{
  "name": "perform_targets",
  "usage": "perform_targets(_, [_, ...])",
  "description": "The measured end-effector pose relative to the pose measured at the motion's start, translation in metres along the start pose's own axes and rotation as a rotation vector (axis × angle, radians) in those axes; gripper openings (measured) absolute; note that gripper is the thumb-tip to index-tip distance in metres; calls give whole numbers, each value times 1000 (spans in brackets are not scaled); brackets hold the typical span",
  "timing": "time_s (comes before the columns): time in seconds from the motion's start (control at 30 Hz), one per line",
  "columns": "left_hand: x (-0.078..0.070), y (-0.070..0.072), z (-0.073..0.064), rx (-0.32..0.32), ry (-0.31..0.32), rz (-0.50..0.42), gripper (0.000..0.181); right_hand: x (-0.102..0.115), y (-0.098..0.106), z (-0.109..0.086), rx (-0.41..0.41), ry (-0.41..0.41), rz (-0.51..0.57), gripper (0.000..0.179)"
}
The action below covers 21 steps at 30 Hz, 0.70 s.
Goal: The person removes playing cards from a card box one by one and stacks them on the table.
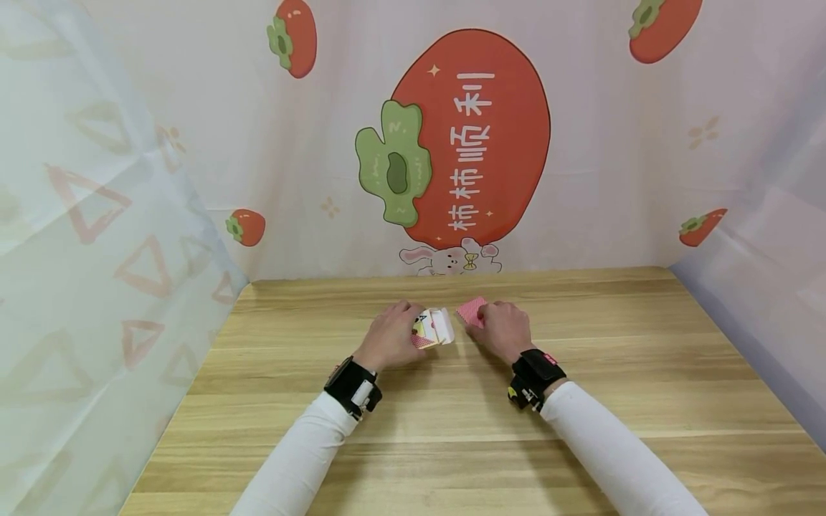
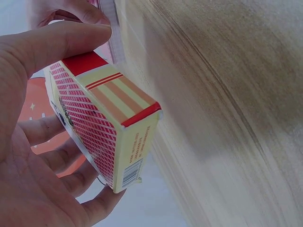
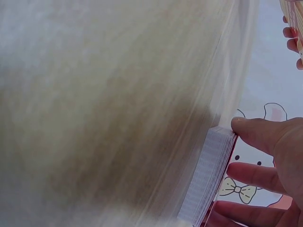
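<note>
My left hand (image 1: 391, 337) grips a playing card box (image 1: 427, 330) between thumb and fingers. White flaps stick out at the box's right end, toward the other hand. In the left wrist view the box (image 2: 109, 113) shows a red patterned face, striped side and barcode. Just to the right, my right hand (image 1: 505, 328) holds a deck of playing cards (image 1: 472, 312) with red patterned backs. The stacked white card edges (image 3: 208, 175) show in the right wrist view, thumb at one end and fingers along the back. A small gap separates deck and box.
Both hands are over the far part of a wood-grain table (image 1: 452, 430). Behind its back edge hangs a white cloth (image 1: 594, 179) printed with persimmons and a rabbit. Another patterned cloth (image 1: 97, 287) hangs on the left. Each wrist wears a black strap (image 1: 538, 369).
</note>
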<state>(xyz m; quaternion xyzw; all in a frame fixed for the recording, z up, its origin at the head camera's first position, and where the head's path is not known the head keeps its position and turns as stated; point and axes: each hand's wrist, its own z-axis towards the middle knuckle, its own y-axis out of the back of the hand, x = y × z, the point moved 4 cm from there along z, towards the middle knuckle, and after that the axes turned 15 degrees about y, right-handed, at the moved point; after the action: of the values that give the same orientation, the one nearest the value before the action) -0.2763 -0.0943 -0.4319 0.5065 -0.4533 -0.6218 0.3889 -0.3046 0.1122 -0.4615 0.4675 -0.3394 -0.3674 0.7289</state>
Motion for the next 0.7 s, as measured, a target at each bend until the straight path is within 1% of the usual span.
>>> perform_targets(0.27, [1, 0, 0, 1, -3, -4, 75, 0, -1, 1, -6, 6, 2, 29])
perform_targets(0.57, [-1, 1, 0, 11, 4, -3, 79, 0, 0, 0, -16, 11, -10, 29])
perform_targets(0.7, [-1, 0, 0, 14, 5, -7, 79, 0, 0, 1, -4, 2, -4, 30])
